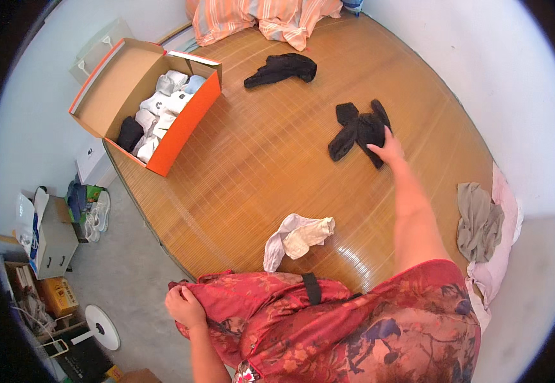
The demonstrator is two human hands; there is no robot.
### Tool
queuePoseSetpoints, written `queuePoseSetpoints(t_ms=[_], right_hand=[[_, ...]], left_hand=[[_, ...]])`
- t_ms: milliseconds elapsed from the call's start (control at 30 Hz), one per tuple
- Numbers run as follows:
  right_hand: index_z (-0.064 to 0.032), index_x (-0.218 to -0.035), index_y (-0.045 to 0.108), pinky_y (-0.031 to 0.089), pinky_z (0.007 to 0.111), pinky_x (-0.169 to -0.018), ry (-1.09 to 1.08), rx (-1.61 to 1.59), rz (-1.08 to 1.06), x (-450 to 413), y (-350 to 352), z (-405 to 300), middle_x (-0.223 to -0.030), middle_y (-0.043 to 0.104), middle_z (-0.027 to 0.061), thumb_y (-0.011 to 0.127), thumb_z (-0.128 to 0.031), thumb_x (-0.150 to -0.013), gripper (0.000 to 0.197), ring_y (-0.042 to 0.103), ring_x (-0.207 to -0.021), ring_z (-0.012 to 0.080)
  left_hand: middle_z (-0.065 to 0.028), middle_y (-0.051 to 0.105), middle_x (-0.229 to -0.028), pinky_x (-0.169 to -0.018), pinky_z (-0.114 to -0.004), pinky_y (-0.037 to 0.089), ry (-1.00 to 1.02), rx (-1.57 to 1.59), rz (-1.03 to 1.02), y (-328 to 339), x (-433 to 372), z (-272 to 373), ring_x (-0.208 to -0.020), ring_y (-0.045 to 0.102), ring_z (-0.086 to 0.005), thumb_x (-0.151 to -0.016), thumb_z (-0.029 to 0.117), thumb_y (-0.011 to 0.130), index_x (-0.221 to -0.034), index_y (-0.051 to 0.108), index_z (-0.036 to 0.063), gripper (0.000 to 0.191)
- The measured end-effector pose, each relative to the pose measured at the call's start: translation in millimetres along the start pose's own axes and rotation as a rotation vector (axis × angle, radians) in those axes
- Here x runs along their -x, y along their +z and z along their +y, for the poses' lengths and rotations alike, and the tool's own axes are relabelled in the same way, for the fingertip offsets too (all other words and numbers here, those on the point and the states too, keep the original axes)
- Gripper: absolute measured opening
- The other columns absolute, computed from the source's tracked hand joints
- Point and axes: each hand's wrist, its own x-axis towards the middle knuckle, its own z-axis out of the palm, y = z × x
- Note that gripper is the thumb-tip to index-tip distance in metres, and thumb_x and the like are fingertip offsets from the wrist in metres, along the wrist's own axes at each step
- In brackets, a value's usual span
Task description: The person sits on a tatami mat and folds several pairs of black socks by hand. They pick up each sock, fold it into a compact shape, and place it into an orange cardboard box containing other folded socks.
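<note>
My right hand (388, 147) reaches out over the bamboo mat (239, 167), its thumb and fingers apart on a heap of black socks (364, 129); whether it grips them I cannot tell. My left hand (186, 305) rests, fingers curled, on the red floral cloth of my clothing (239, 297); whether it holds the cloth is unclear. A black cloth piece (284, 69) lies farther off. Pale socks (299, 239), one cream and one whitish, lie near my lap. An orange cardboard box (186, 127) with its lid up holds several rolled socks (162, 105), mostly white, one bundle black.
Striped orange bedding (268, 19) lies at the mat's far end. A grey-brown garment (478, 222) and pink cloth (502, 234) lie by the right wall. On the floor at left are sneakers (98, 215), a small grey cabinet (57, 244) and a round white base (102, 328).
</note>
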Motion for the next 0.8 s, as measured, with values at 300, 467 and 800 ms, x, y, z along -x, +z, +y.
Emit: queuePoseSetpoints(t_ms=[300,467,800], right_hand=[[-0.0014,-0.133,0.049,0.042,0.044,-0.100,-0.466,-0.381,0.030,95,45,-225,-0.124,0.054,0.0215,0.079,-0.028,-0.072,0.073,0.050,-0.116,0.0393],[-0.0051,-0.138,0.043,0.037,0.046,-0.104,-0.705,-0.625,0.123,131,67,-255,-0.134,0.047,0.0242,0.076,-0.027,-0.077,0.073,0.044,-0.123,0.0421],[-0.0142,-0.109,0.064,0.026,0.058,-0.109,-1.058,-0.194,-0.354,282,51,-215,-0.143,0.041,0.0160,0.071,-0.020,-0.076,0.034,0.035,-0.137,0.0351]], left_hand=[[-0.0134,0.064,-0.096,-0.085,-0.046,0.044,-0.018,-0.016,0.050,4,5,8,-0.094,0.057,-0.0357,-0.090,0.022,0.055,-0.095,0.064,0.0061,0.019],[-0.0122,0.064,-0.095,-0.085,-0.045,0.045,0.143,-0.047,0.124,0,2,17,-0.094,0.058,-0.0336,-0.087,0.020,0.059,-0.093,0.064,0.0056,0.016],[-0.0137,0.067,-0.091,-0.080,-0.042,0.049,0.475,0.387,-0.616,14,14,124,-0.087,0.061,-0.0336,-0.084,0.017,0.064,-0.098,0.065,0.0065,0.018]])
